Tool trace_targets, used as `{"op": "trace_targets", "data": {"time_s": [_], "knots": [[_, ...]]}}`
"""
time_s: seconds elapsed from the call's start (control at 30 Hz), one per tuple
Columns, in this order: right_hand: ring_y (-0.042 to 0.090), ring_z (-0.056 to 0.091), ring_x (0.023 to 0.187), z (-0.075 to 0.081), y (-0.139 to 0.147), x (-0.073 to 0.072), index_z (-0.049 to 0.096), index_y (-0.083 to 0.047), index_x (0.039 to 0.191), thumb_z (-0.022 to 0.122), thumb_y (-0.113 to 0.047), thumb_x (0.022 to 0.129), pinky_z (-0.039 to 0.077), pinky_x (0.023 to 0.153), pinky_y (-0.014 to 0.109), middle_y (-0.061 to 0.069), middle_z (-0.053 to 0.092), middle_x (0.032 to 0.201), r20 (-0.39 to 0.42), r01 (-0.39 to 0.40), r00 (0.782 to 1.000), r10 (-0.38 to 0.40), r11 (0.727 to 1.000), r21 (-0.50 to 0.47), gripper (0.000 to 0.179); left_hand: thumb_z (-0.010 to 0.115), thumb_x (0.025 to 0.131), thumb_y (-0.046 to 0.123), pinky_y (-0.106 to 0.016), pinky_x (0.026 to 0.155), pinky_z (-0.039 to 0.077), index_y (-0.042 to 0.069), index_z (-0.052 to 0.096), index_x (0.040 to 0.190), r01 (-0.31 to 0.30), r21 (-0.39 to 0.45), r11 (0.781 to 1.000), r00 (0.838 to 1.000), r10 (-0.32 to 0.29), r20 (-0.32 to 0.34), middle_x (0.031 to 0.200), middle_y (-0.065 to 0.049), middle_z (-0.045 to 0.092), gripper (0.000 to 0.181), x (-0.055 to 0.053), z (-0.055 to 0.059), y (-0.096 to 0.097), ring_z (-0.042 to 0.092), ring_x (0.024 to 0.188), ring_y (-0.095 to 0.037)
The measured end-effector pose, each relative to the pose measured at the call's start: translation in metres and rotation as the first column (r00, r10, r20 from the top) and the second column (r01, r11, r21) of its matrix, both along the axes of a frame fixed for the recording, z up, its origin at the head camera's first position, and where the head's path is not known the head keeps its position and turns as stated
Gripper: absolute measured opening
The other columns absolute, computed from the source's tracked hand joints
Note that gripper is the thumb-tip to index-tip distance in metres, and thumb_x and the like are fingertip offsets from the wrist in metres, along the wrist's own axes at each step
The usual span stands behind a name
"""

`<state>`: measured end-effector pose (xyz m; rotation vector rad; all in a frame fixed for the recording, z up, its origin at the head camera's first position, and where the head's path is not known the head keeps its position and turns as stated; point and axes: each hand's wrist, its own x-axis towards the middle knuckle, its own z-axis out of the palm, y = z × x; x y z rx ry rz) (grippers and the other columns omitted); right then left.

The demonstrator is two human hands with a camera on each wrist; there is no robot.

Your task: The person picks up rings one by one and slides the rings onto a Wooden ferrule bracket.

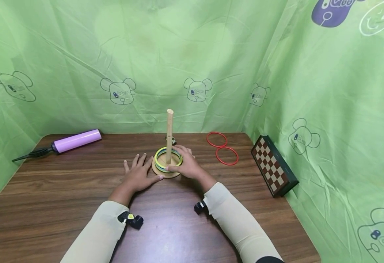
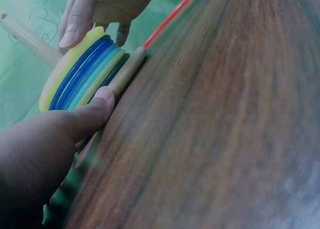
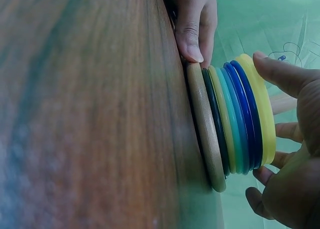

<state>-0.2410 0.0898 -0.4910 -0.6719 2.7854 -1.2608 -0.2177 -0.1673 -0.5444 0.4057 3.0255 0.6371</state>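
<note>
A round wooden base [image 3: 206,124] with an upright wooden peg [image 1: 169,135] stands on the table. Rings are stacked round the peg: yellow rings [image 3: 257,109] on top, then dark blue rings [image 3: 244,109], with teal, pale yellow and dark green below. My right hand [image 1: 188,164] spans the top of the stack, thumb at the near rim and fingers at the far rim of the yellow rings. On the left side, my left hand [image 1: 137,175] lies on the table with fingers spread. Its thumb [image 2: 102,101] touches the base's edge.
Two red rings [image 1: 227,156] lie flat to the right of the peg. A folded checkered board [image 1: 270,166] leans at the right table edge. Back left lies a purple hand pump [image 1: 76,141]. A small dark object [image 1: 174,141] sits behind the peg. Green cloth [image 1: 165,54] surrounds the table.
</note>
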Motion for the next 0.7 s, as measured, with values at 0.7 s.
{"op": "trace_targets", "data": {"time_s": [0.7], "knots": [[0.039, 0.031, 0.16, -0.006, 0.028, -0.004, 0.049, -0.01, 0.164, 0.091, -0.039, 0.09, 0.029, 0.13, 0.069, 0.017, 0.04, 0.174, -0.008, 0.024, 1.0, -0.025, 0.998, -0.057, 0.09, 0.062, 0.092, 0.084, -0.089, 0.123, -0.005, 0.013, 0.038, 0.171, 0.0, -0.005, 1.0, 1.0, 0.0, -0.023, 0.179, -0.026, 0.026, 0.109, 0.001, 0.002, 0.0, 0.012, 0.167, -0.055]]}}
